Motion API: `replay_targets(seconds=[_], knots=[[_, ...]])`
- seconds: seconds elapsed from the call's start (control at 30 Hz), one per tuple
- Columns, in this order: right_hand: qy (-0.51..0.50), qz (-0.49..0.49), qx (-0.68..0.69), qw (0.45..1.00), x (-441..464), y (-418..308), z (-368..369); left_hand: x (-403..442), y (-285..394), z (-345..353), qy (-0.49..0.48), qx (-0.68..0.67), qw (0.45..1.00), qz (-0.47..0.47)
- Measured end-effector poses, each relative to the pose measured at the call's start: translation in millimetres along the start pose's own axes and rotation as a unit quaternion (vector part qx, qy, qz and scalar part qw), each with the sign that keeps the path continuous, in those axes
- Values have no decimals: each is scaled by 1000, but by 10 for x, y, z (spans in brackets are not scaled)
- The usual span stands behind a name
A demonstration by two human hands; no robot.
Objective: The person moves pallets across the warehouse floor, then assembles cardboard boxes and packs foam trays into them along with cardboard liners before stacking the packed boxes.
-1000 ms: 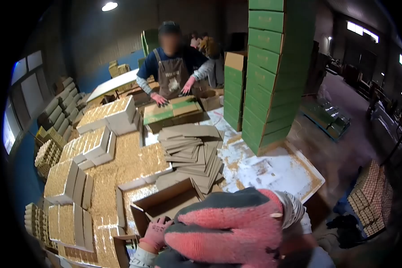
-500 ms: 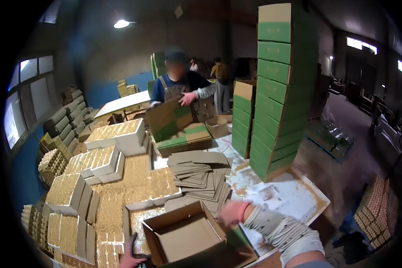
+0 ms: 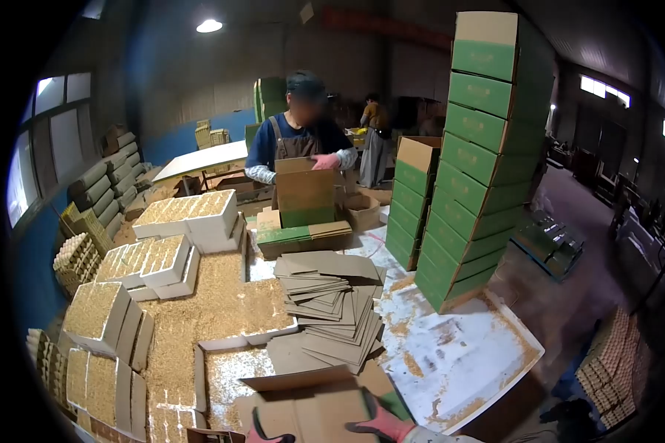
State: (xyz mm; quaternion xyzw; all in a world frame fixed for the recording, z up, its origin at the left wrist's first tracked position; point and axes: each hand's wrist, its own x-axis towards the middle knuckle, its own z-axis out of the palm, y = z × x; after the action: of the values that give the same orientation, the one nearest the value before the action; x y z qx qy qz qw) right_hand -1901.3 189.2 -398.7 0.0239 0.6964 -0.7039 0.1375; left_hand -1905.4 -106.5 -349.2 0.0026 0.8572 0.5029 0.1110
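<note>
Just past carton, cardboard sheets

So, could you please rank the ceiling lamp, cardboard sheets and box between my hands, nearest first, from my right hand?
1. Box: bottom centre, at your right hand.
2. Cardboard sheets: piled just beyond the box.
3. Ceiling lamp: upper left, background.

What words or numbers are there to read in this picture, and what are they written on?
None can be read.
Tall stack of green boxes: faint marks on the fronts, too small and blurred to read.
Open cardboard box at the person's hands: no writing that I can make out.
</note>
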Motion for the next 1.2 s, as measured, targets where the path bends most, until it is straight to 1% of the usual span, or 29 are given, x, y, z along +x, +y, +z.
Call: replay_targets(seconds=[0.03, 0.07, 0.1, 0.13, 0.17, 0.2, 0.23, 0.27, 0.3, 0.33, 0.37, 0.4, 0.5, 0.53, 0.57, 0.6, 0.63, 0.7, 0.77, 0.8, 0.83, 0.9, 0.93, 0.97, 1.03, 1.07, 1.1, 1.17, 1.2], knots=[[34, 38, 42, 998, -76, -30, -117, 103, -41, 113, 66, 216, 972, 68], [56, -42, -72, 995, -198, 188, -451, 196, 302, 140, -14, 226, 974, -24], [77, -122, -183, 972, -332, 394, -805, 212, 658, 73, -48, 110, 989, 87], [115, -108, -80, 984, -391, 399, -962, 393, 499, 325, -86, -150, 984, 32], [150, -88, 27, 984, -477, 361, -1029, 701, 246, 574, -116, -398, 909, -29], [182, -64, 130, 973, -588, 298, -1081, 988, 105, 655, -59, -196, 977, 53], [212, -39, 229, 949, -696, 219, -1158, 1186, -4, 716, -1, 16, 991, 132], [241, -10, 324, 915, -839, 168, -1261, 1261, 117, 760, 57, 200, 966, 151], [240, -25, 371, 897, -875, 523, -1515, 1501, -196, 833, 95, 411, 886, 193], [237, -41, 417, 876, -912, 906, -1782, 1562, -434, 953, 76, 455, 878, 127], [322, -11, 357, 877, -766, 1493, -2085, 1597, -608, 1045, 59, 497, 863, 65], [400, 31, 293, 868, -621, 2062, -2380, 1611, -706, 1083, 82, 524, 842, 96], [470, -24, 335, 816, -847, 1217, -1992, 1471, -616, 904, -49, 448, 884, 125], [553, -72, 148, 816, -864, 1012, -1871, 1475, -776, 896, 2, 433, 877, 208], [581, -111, 14, 806, -869, 695, -1709, 1375, -701, 823, 10, 432, 882, 187], [614, -141, -120, 768, -872, 378, -1549, 1256, -436, 698, 17, 429, 887, 167], [614, -164, -194, 748, -870, -109, -1360, 1157, -156, 583, 23, 426, 892, 149], [485, -282, -304, 770, -804, -1019, -983, 992, 438, 353, -1, 434, 887, 157], [367, -347, -410, 760, -604, -1268, -788, 1075, 367, 303, -9, 363, 905, 219], [299, -370, -374, 796, -511, -1477, -649, 1090, 269, 315, -40, 378, 904, 195], [228, -393, -338, 824, -434, -1652, -511, 992, 177, 362, 2, 386, 890, 242], [158, -477, -411, 760, -376, -1803, -301, 870, 34, 499, 92, 399, 847, 338], [92, -443, -376, 809, -398, -1879, -213, 694, 256, 467, 157, 402, 826, 362], [71, -433, -482, 758, -488, -1984, -157, 525, 443, 426, 136, 390, 841, 349], [56, -402, -602, 688, -557, -2085, -45, 245, 842, 279, 102, 361, 869, 322], [85, -392, -668, 627, -541, -2100, -26, 97, 1115, 158, 136, 360, 850, 360], [36, -337, -701, 627, -493, -2138, -14, 8, 1280, 36, 163, 346, 831, 404], [-67, -212, -749, 624, -355, -2067, -7, 35, 1183, 41, 154, 371, 821, 406], [-148, -174, -728, 646, -201, -1768, -118, -50, 1108, 65, 169, 357, 824, 406]])
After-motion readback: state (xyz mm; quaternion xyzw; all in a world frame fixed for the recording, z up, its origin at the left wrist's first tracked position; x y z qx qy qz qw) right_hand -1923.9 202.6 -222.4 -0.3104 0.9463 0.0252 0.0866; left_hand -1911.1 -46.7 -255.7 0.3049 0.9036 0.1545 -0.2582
